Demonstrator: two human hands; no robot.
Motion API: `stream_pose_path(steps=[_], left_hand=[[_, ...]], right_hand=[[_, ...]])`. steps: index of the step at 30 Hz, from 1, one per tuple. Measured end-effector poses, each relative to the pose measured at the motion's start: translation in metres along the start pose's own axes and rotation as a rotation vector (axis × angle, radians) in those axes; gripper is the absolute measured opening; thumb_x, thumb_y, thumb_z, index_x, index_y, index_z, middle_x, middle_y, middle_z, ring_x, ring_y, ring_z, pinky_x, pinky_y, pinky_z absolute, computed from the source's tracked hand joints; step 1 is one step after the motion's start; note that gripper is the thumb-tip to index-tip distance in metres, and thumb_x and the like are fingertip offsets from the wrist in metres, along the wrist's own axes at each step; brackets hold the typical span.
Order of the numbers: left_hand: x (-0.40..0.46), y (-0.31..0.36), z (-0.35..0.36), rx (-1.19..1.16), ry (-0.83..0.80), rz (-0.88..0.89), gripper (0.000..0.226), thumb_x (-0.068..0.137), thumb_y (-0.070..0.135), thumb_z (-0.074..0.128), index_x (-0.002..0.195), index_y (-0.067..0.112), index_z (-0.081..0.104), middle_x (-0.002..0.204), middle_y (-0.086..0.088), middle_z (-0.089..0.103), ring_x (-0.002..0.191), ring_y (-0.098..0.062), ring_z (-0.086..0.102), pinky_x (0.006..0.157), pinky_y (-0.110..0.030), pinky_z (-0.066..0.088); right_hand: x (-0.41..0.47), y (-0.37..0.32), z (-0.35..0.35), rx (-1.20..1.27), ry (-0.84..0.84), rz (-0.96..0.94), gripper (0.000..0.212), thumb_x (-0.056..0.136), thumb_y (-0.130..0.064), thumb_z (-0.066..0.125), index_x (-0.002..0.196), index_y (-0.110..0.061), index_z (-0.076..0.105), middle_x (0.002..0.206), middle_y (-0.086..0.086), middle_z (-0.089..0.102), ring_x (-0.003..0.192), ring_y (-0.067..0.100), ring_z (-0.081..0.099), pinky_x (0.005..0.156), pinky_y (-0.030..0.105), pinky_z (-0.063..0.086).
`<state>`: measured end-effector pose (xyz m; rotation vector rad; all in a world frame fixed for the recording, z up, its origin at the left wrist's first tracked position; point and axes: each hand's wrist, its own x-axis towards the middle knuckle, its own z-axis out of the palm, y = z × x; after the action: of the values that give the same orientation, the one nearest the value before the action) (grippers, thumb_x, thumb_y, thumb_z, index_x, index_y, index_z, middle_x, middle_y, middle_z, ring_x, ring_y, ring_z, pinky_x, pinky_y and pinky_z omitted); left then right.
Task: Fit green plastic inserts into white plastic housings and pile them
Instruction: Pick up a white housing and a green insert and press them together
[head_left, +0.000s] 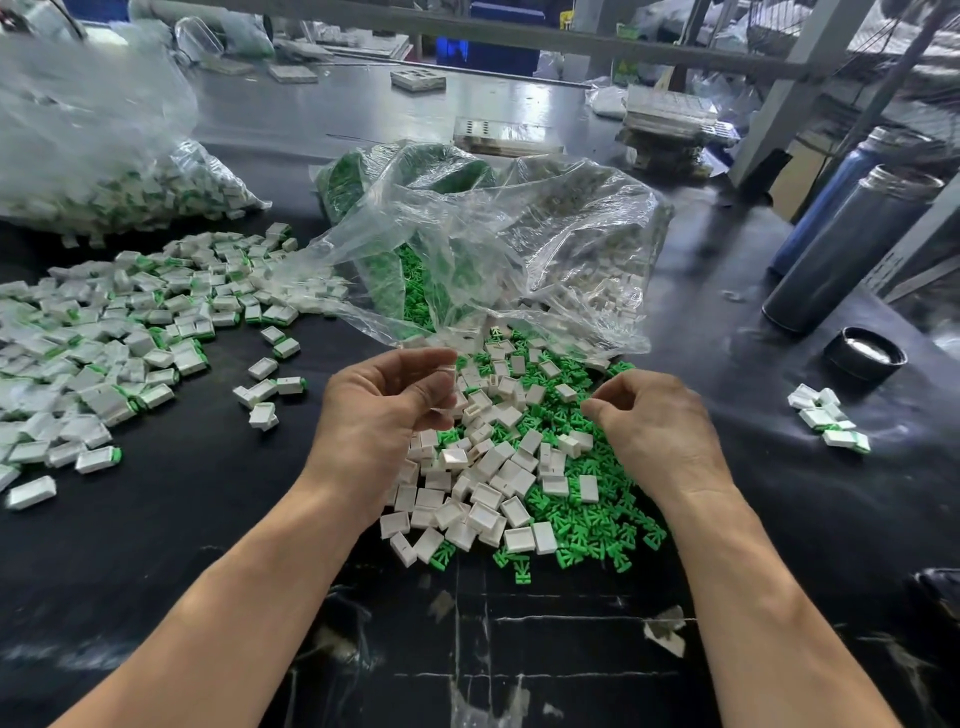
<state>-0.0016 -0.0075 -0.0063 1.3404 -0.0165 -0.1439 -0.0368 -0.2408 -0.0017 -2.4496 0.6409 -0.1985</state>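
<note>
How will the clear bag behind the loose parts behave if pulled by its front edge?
The clear plastic bag looks thin and crumpled, so probably floppy. Its mouth lies open over green inserts and white housings, so tugging likely spills more.

two hands, two flasks, three bags

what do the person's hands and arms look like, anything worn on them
Both arms are bare from the bottom edge of the picture to the wrist, with no sleeves in view. The left hand and right hand wear no gloves, and no rings, watch or bands show.
</note>
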Motion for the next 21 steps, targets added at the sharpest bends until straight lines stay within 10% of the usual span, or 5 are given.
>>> stream_pose_path(steps=[21], left_hand=[[-0.011, 0.003, 0.008, 0.044, -0.127, 0.063, 0.016, 0.08, 0.013, 0.074, 0.092, 0.021, 0.08, 0.097, -0.005, 0.077, 0.086, -0.019, 0.074, 0.073, -0.028, 0.062]], right_hand=[[-0.009, -0.018, 0.005, -0.137, -0.061, -0.072, 0.012, 0.094, -0.044, 0.072, 0.096, -0.033, 0.078, 0.092, -0.011, 0.074, 0.094, 0.016, 0.068, 0.093, 0.039, 0.056]])
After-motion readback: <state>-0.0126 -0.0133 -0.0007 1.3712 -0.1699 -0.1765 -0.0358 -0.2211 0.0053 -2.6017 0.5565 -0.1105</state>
